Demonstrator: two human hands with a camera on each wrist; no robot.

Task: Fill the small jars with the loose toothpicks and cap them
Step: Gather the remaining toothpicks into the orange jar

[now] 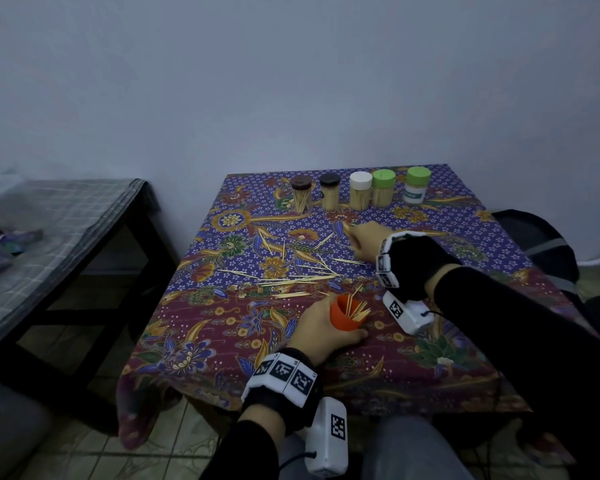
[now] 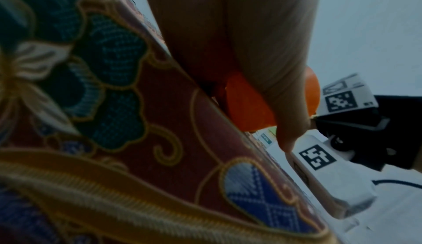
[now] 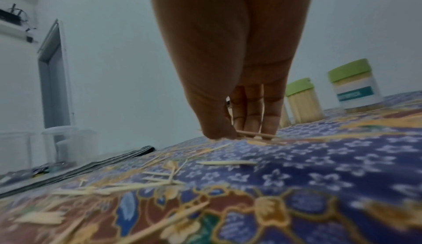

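Toothpicks (image 1: 293, 271) lie scattered loose across the batik tablecloth (image 1: 222, 327), mostly mid-table, between the row of capped jars at the far edge and the orange jar (image 1: 343, 315) near the front. Left hand (image 1: 321, 332) wraps its curled fingers round the orange jar, tilting its open mouth away from the person; a few picks already stick out of it at angles. The left wrist view confirms fingers curled over the orange wall, with the jar low against the cloth. Right hand (image 1: 366, 242) reaches to the far side of the scatter, fingertips down on the cloth, thumb and fingers closing on a toothpick (image 3: 255, 134); it looks pinched or nearly so, and I cannot tell if it is lifted clear. Five capped jars (image 1: 361, 190) stand in the back row, full of picks, and look done. No cap for the orange jar is visible.

Handling, as a judgement: picks are very light, stiff and thin, and likely to roll or slip on the cloth, so a fingertip pinch near mid-length suits best. Sweeping several parallel first should be faster. Pointed ends are likely to catch on the fabric. The jar seems light and rigid; holding its side wall keeps the mouth free.
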